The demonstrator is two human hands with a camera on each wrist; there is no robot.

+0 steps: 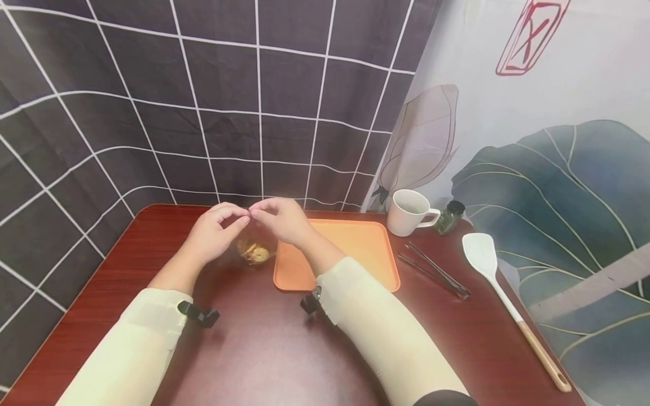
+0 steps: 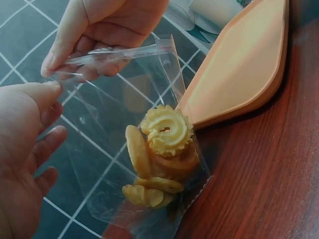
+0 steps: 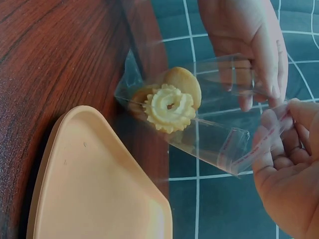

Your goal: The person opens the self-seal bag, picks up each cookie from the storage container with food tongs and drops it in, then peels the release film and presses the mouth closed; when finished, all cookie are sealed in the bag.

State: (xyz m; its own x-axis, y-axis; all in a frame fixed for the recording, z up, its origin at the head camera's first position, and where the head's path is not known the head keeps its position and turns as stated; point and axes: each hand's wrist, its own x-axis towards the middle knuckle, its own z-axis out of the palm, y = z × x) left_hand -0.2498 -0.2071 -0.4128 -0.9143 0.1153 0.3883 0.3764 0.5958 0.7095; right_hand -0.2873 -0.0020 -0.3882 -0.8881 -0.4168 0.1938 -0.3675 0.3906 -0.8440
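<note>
A clear plastic bag [image 2: 104, 169] hangs upright between the two hands, with several cookies in its bottom. One ridged ring cookie [image 2: 167, 130] faces outward in the left wrist view, and flatter cookies lie around it. My left hand [image 1: 215, 230] pinches the bag's top edge between thumb and fingertips. My right hand [image 1: 281, 221] pinches the same edge, its fingertips meeting those of the left. A sealing strip with reddish print [image 3: 259, 147] runs along the bag's opening beside the right fingers. Whether the opening is sealed I cannot tell.
An orange tray [image 1: 350, 239] lies right of the bag, under the right forearm. Farther right stand a white mug [image 1: 406, 213] and a small dark-lidded jar [image 1: 449, 217]. Metal tongs [image 1: 437, 270] and a white spatula with a wooden handle [image 1: 500, 293] lie near the right edge.
</note>
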